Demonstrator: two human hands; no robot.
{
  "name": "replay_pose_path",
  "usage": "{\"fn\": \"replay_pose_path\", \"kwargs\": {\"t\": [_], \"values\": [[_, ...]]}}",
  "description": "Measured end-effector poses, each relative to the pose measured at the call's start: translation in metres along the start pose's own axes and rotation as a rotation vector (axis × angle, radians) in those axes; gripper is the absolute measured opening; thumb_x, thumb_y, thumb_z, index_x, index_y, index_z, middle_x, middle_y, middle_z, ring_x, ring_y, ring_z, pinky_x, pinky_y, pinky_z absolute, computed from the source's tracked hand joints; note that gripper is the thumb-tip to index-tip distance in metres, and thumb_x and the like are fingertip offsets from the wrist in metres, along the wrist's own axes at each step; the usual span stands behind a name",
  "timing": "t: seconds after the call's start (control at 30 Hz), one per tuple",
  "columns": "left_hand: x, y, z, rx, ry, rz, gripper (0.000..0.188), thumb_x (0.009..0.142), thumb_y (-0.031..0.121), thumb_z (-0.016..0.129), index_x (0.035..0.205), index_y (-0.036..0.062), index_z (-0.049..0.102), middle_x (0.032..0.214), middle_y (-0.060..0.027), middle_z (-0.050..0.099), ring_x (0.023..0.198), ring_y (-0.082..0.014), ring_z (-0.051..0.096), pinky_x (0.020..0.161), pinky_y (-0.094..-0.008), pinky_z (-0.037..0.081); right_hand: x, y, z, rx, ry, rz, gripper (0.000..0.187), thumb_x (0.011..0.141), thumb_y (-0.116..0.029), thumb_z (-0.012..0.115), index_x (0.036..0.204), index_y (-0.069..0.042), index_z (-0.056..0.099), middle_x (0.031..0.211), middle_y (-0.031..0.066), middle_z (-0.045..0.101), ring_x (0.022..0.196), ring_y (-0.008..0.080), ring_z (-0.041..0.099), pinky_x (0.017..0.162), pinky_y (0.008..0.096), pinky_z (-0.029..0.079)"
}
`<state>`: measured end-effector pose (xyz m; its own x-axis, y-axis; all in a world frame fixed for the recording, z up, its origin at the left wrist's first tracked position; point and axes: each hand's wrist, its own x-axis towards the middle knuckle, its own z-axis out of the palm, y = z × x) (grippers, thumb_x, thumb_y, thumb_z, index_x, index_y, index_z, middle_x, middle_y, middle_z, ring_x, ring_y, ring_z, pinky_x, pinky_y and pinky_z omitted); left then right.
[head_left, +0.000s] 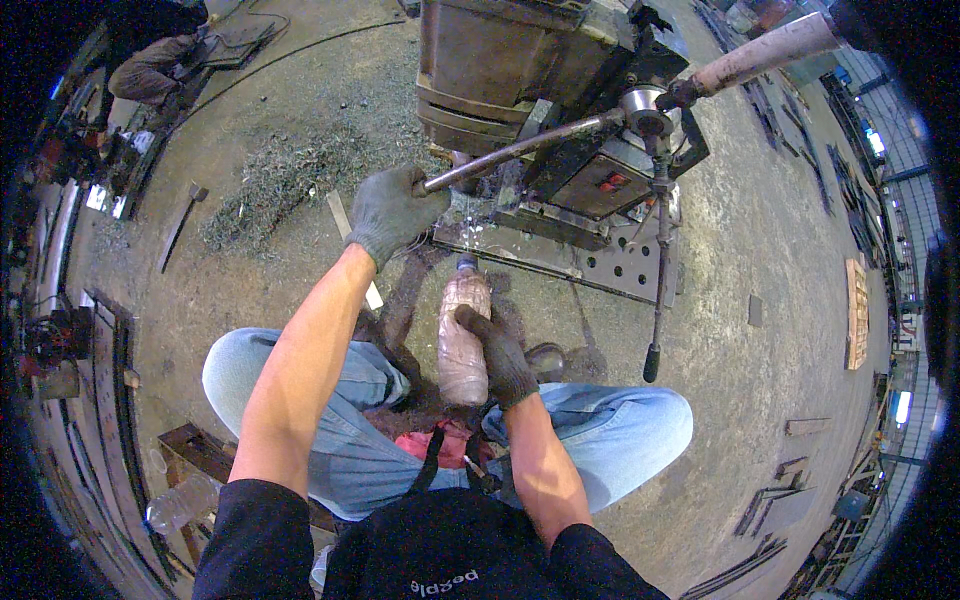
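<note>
My left hand [396, 212], in a grey work glove, is closed round the end of a long metal lever [530, 150]. The lever runs from the hub of a drilling machine [500, 60] with a dark, worn body. Between my knees my right hand [497, 350], gloved too, grips a cloudy plastic bottle [463, 320] from its right side. The bottle's blue cap [467, 262] points at the machine's foot, close to a steel plate with holes [600, 265]. Whitish streaks show just beyond the cap. The drill's tip is hidden.
Metal shavings [275, 190] lie heaped on the floor left of the machine, near a hammer [183, 225]. A second lever [655, 300] hangs down at the right. Steel bars [105, 400] line the left side. Another person [155, 60] crouches at the far left.
</note>
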<state>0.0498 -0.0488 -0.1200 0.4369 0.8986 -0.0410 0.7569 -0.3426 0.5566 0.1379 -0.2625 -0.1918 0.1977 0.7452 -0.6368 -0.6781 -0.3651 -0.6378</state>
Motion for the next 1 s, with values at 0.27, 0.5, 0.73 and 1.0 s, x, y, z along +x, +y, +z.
{"fn": "replay_pose_path", "kwargs": {"t": [0.27, 0.5, 0.73, 1.0], "values": [[0.002, -0.004, 0.005, -0.01, 0.01, 0.008, 0.041, 0.073, 0.045, 0.066, 0.082, 0.0054, 0.068, 0.074, -0.0216, 0.066, 0.074, -0.0392, 0.067, 0.069, -0.0474, 0.051, -0.003, -0.004, 0.003, 0.015, -0.023, -0.002, 0.041, 0.087, -0.023, 0.072, 0.122, -0.005, 0.058, 0.099, 0.0063, 0.064, 0.082, 0.0185, 0.064, 0.071, 0.0338, 0.055], [0.006, -0.01, 0.013, -0.015, 0.025, 0.023, 0.041, 0.072, 0.045, 0.067, 0.083, 0.0054, 0.069, 0.073, -0.0207, 0.066, 0.073, -0.038, 0.067, 0.068, -0.0471, 0.051, -0.002, -0.002, 0.003, -0.028, 0.0, 0.001, 0.043, 0.088, -0.025, 0.071, 0.123, -0.005, 0.057, 0.1, 0.0061, 0.064, 0.082, 0.0187, 0.064, 0.072, 0.034, 0.055], [0.003, -0.007, 0.011, -0.035, 0.006, 0.03, 0.039, 0.072, 0.044, 0.066, 0.083, 0.0058, 0.069, 0.074, -0.0205, 0.066, 0.073, -0.038, 0.067, 0.069, -0.0478, 0.051, 0.0, 0.0, 0.0, 0.004, -0.008, 0.047, 0.043, 0.088, -0.025, 0.071, 0.124, -0.005, 0.057, 0.1, 0.0068, 0.064, 0.081, 0.0184, 0.063, 0.07, 0.0339, 0.055], [0.005, -0.006, 0.012, -0.007, -0.003, 0.011, 0.039, 0.072, 0.043, 0.066, 0.085, 0.0063, 0.07, 0.075, -0.0215, 0.067, 0.074, -0.0382, 0.068, 0.07, -0.0479, 0.052, 0.003, 0.001, -0.003, -0.043, -0.018, 0.055, 0.041, 0.089, -0.024, 0.07, 0.123, -0.006, 0.057, 0.097, 0.0061, 0.064, 0.078, 0.0178, 0.063, 0.065, 0.0335, 0.055]]}}
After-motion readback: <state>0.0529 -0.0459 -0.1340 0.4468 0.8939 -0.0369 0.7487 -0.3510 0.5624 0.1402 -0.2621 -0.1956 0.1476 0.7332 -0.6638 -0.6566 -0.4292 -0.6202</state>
